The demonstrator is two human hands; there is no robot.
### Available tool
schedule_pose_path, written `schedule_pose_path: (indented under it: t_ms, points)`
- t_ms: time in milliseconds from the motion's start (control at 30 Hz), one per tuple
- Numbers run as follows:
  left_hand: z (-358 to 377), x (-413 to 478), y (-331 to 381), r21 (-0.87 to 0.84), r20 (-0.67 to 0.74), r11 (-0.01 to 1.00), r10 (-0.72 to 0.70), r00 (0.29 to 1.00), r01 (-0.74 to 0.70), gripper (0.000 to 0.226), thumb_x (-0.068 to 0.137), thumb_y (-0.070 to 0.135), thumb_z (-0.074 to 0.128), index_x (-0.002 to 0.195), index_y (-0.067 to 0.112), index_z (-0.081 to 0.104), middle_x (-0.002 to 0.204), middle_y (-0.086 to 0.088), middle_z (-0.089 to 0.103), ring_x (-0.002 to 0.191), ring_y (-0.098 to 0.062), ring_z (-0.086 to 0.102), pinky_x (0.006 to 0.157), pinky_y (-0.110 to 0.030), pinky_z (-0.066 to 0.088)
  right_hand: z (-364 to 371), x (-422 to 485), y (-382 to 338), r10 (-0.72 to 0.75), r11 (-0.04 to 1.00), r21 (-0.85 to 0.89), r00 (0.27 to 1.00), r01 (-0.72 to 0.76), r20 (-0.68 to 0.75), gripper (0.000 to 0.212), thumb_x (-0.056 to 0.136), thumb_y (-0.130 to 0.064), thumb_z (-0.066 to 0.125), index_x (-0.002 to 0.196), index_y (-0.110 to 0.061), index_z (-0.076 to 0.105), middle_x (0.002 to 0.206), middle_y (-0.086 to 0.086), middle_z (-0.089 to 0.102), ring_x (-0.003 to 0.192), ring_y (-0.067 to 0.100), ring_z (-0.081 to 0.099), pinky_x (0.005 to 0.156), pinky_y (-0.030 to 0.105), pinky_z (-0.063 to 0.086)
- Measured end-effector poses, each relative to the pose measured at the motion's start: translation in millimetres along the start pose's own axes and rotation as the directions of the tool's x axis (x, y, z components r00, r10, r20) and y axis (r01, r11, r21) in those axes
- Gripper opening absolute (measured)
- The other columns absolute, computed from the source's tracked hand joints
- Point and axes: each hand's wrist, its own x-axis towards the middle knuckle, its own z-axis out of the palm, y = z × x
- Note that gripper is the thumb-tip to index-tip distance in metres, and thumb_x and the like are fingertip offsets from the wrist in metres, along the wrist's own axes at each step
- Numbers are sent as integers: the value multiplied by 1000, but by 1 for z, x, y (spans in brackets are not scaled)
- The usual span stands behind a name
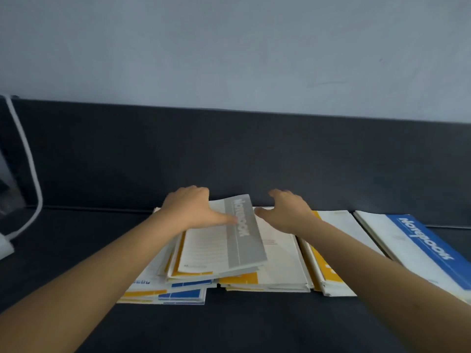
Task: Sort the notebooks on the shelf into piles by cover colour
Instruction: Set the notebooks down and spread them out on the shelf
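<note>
Lifting the grey notebook (244, 235) off the mixed pile (163, 294) seems to be the step in hand, and I think it goes well only if the book comes up flat, so that the yellow and blue books under it do not slide toward the front edge of the shelf (229, 327). The left hand (190, 208) grips the far left corner of this book: its thumb (229, 220) lies on the grey band of the cover and the other fingers curl over the back edge. The right hand (286, 212) holds nothing; its fingers (276, 193) are loosely bent just beside the far right corner of the book, and I cannot tell if the thumb touches the edge. It should take that corner, in my opinion, so both hands carry the weight. The grey notebook lies on top of the mixed pile, near the back edge of the shelf, about the middle. To the right are a yellow pile (328, 271) and a blue notebook (423, 243); I see no grey pile, so it needs a free place.
</note>
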Motion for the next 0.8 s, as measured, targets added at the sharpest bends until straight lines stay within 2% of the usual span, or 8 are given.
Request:
schedule_pose_path:
  t_ms: [67,133,300,533,800]
  points:
    - [-5,-1,22,65,-99,996,70,993,-64,96,69,88,45,133,16,51,133,-2,55,119,-24,54,90,-37,48,-13,-7,20,-18,995,-102,998,12,-64,54,91,-55,44,125,-14,50,122,9,56,112,29,51,91,39,46]
    - [-8,-3,52,135,-162,984,140,977,-118,94,74,87,38,135,16,50,134,-4,54,121,-26,52,92,-39,45,-29,-18,45,-20,983,-182,993,0,-112,57,92,-59,39,124,-13,51,121,9,55,113,30,50,92,39,44]
    - [2,-19,162,215,-215,958,234,948,-188,90,79,85,31,135,16,49,134,-5,54,123,-29,50,97,-40,41,-69,-54,138,-8,957,-287,986,-41,-168,60,92,-61,37,133,-17,45,132,7,51,122,28,46,99,41,38]
    - [46,-37,341,250,-183,938,287,940,-238,88,80,83,30,137,19,46,137,-4,52,125,-26,48,100,-40,40,-123,-119,326,76,929,-348,985,-126,-152,59,90,-57,45,133,-17,44,129,6,51,121,28,45,99,40,36]
    - [57,-28,501,167,-106,894,436,894,-416,89,79,84,30,139,20,44,136,1,51,126,-22,46,100,-37,40,-169,-141,486,312,918,-236,947,-320,-71,56,87,-54,53,125,-13,49,126,8,51,121,29,46,95,37,42]
